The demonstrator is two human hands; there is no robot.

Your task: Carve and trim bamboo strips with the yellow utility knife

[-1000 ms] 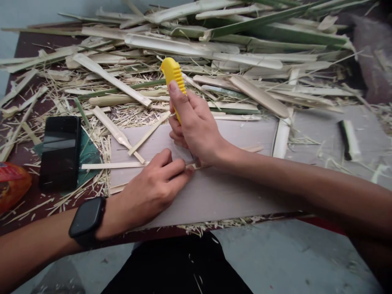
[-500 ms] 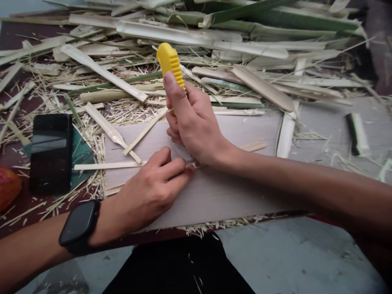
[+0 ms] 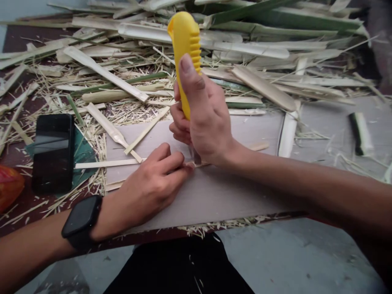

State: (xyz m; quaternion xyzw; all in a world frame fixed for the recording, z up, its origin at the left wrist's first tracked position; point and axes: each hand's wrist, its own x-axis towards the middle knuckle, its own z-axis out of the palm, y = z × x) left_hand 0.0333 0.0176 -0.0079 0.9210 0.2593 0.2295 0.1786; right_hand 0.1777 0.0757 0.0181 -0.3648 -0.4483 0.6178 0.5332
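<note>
My right hand [image 3: 205, 110] is closed round a yellow utility knife [image 3: 185, 45], its ridged handle pointing up and the thumb along its side. The lower end of the knife is mostly hidden behind the hand. My left hand [image 3: 156, 179] pinches a thin pale wooden strip [image 3: 107, 164] against the grey board [image 3: 239, 192]. The strip runs out leftward past the board's edge, and its other end [image 3: 259, 146] shows beyond my right wrist. Just left of my fingers, a narrow-necked carved piece [image 3: 105, 124] lies crossed by a short stick [image 3: 147, 130].
A black phone [image 3: 52, 153] rests on a green sheet at the left, near an orange object [image 3: 10, 188]. Pale and green split stalks [image 3: 245, 47] are heaped across the back, among many shavings [image 3: 122, 110]. A dark-and-white block [image 3: 359, 134] lies at the right.
My right hand and the knife have moved up and slightly right, and the handle stands more upright. My left hand stays on the strip, nearly still.
</note>
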